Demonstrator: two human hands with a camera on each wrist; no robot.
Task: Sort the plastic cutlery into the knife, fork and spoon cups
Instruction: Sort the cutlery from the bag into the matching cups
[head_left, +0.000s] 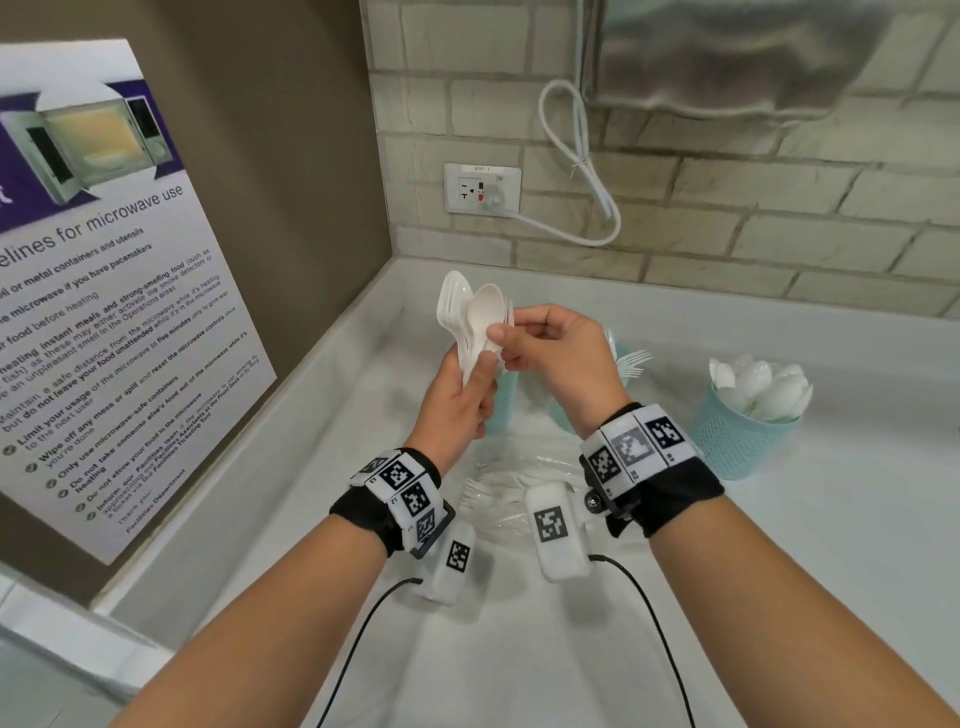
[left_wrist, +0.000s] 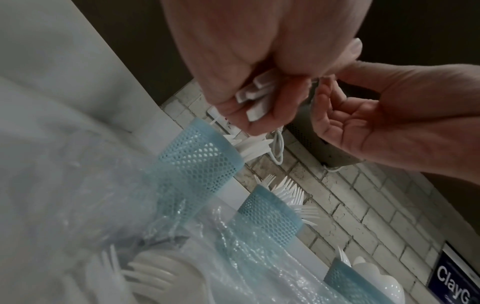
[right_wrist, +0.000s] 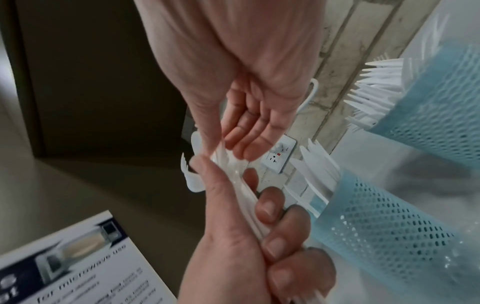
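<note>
My left hand (head_left: 475, 379) grips a bundle of white plastic cutlery (head_left: 467, 317) by the handles, spoons and forks fanned upward. The handle ends (left_wrist: 255, 102) stick out under its curled fingers. My right hand (head_left: 503, 344) pinches the front spoon (head_left: 487, 310) of the bundle between thumb and forefinger. Three blue mesh cups stand on the white counter. The spoon cup (head_left: 743, 436) is at the right. The fork cup (left_wrist: 267, 222) and the knife cup (left_wrist: 197, 164) are mostly hidden behind my hands in the head view.
A clear plastic bag with more white forks (head_left: 511, 493) lies on the counter (head_left: 857, 545) under my wrists. A wall socket with a looped white cable (head_left: 582, 171) is on the brick wall behind. A microwave-use poster (head_left: 104, 291) covers the left wall.
</note>
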